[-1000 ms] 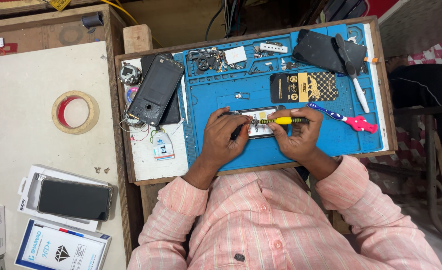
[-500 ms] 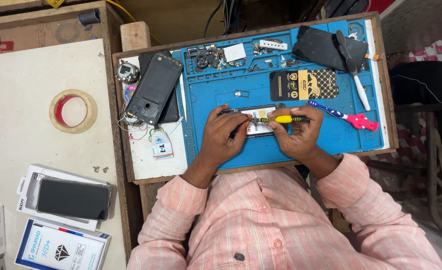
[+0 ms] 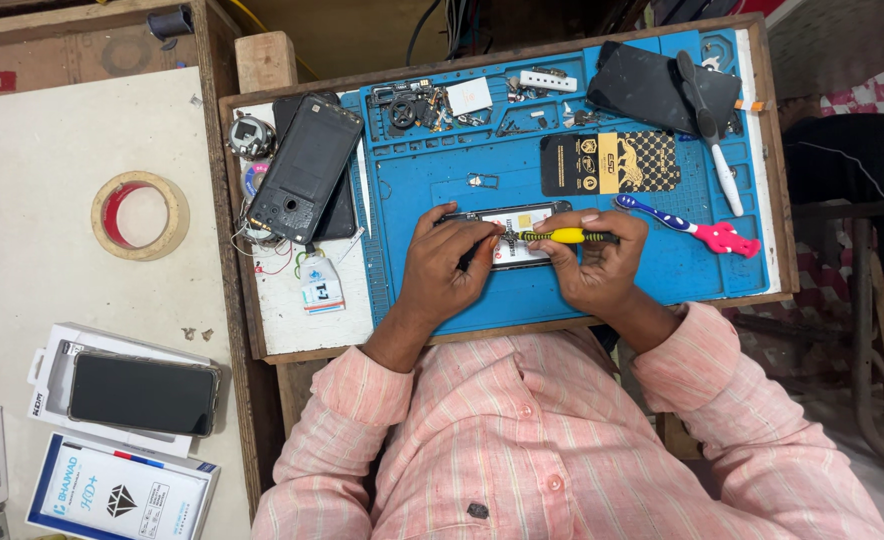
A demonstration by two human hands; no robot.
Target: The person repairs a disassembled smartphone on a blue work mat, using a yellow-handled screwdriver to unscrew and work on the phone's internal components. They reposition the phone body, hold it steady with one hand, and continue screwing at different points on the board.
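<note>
An opened phone (image 3: 517,228) lies on the blue work mat (image 3: 442,185) in the middle of the wooden tray. My left hand (image 3: 447,268) presses down on its left end and steadies it. In my right hand (image 3: 592,265) is a yellow-handled screwdriver (image 3: 562,236), held level with its tip pointing left onto the phone's inside. Both forearms wear pink striped sleeves.
A black phone back cover (image 3: 307,170) lies at the tray's left, small parts at the mat's top. A black-and-gold packet (image 3: 612,162), a toothbrush (image 3: 687,225) and a black screen (image 3: 662,90) sit right. A tape roll (image 3: 140,215), a phone (image 3: 142,393) on boxes lie on the left table.
The hands and screwdriver stay on the phone with only slight shifts; the view has barely moved.
</note>
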